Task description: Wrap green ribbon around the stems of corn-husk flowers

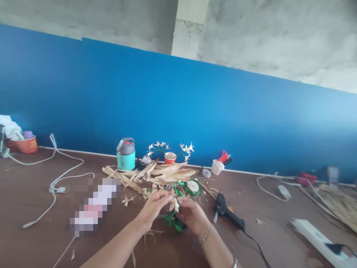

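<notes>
My left hand [154, 206] and my right hand [191, 214] meet low in the middle of the brown table [33, 208]. Both are closed in a pinch on a small cream husk flower [175, 204] bound with green ribbon [173, 221]. The ribbon hangs below the fingers. A roll of green ribbon [192, 187] lies just behind my hands, in front of a heap of dried corn husks [156, 173]. A black glue gun [228, 213] lies to the right of my right hand, its cord trailing to the lower right.
A teal flask [126, 153], a small red cup of finished flowers [170, 158] and a white cup with scissors [219, 165] stand along the blue wall. White cables [55, 178] cross the left side. A white power strip [320, 238] and more husks [338, 203] lie at right.
</notes>
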A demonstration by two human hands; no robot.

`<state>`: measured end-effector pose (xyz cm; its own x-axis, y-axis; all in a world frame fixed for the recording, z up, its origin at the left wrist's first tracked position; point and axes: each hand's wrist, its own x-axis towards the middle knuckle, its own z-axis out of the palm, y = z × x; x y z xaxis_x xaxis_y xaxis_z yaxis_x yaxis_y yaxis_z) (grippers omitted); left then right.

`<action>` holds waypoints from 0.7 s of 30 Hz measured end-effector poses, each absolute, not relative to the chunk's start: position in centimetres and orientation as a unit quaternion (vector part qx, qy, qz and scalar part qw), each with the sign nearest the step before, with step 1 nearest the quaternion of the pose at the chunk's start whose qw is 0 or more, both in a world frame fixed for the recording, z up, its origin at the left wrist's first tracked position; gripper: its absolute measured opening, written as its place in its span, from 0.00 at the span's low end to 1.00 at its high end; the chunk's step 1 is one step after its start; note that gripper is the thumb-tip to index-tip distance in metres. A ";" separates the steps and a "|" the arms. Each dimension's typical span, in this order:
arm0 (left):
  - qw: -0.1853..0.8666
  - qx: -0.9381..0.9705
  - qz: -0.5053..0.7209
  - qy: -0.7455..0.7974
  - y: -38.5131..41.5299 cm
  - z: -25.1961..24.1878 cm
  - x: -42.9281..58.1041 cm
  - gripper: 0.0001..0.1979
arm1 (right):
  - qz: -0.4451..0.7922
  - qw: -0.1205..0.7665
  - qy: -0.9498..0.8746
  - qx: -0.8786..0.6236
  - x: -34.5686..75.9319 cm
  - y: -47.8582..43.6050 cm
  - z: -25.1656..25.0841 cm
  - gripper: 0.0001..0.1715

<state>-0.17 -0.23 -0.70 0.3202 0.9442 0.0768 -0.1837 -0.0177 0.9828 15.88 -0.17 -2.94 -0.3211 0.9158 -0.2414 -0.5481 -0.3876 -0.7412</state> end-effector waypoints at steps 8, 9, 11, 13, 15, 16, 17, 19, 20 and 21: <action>0.613 0.527 0.437 0.394 0.1 -1.0 -0.2 0.14 | 0.788 0.443 -0.262 -0.338 16.1 0.1 -3.2 0.07; 0.616 0.525 0.437 0.391 0.0 -1.0 -0.2 0.15 | 0.789 0.441 -0.260 -0.339 16.1 0.1 -3.3 0.07; 0.631 0.522 0.434 0.375 -0.1 -0.8 -0.3 0.15 | 0.792 0.436 -0.258 -0.340 16.2 0.1 -3.3 0.07; 0.641 0.523 0.438 0.351 -0.3 -0.5 -0.4 0.14 | 0.794 0.432 -0.258 -0.341 16.3 0.1 -3.4 0.06; 0.629 0.539 0.452 0.332 -0.4 -0.2 -0.5 0.13 | 0.795 0.430 -0.259 -0.342 16.3 0.1 -3.5 0.04; 0.617 0.550 0.458 0.328 -0.4 -0.1 -0.5 0.11 | 0.794 0.429 -0.259 -0.343 16.3 0.1 -3.5 0.04; 0.605 0.559 0.462 0.329 -0.4 0.0 -0.5 0.10 | 0.794 0.429 -0.260 -0.344 16.3 0.0 -3.5 0.04; 0.590 0.571 0.457 0.341 -0.4 0.1 -0.4 0.09 | 0.792 0.426 -0.263 -0.349 16.3 -0.1 -3.5 0.04; 0.589 0.572 0.453 0.348 -0.4 0.1 -0.3 0.10 | 0.791 0.424 -0.265 -0.352 16.2 -0.1 -3.4 0.04; 0.590 0.571 0.448 0.353 -0.4 0.0 -0.3 0.10 | 0.790 0.421 -0.267 -0.356 16.2 -0.2 -3.4 0.04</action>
<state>-0.27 -0.43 0.04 0.3491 0.9322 0.0951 -0.1254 -0.0542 0.9906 16.19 -0.18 -3.38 -0.3909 0.8562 -0.3378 -0.4757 -0.5021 -0.7222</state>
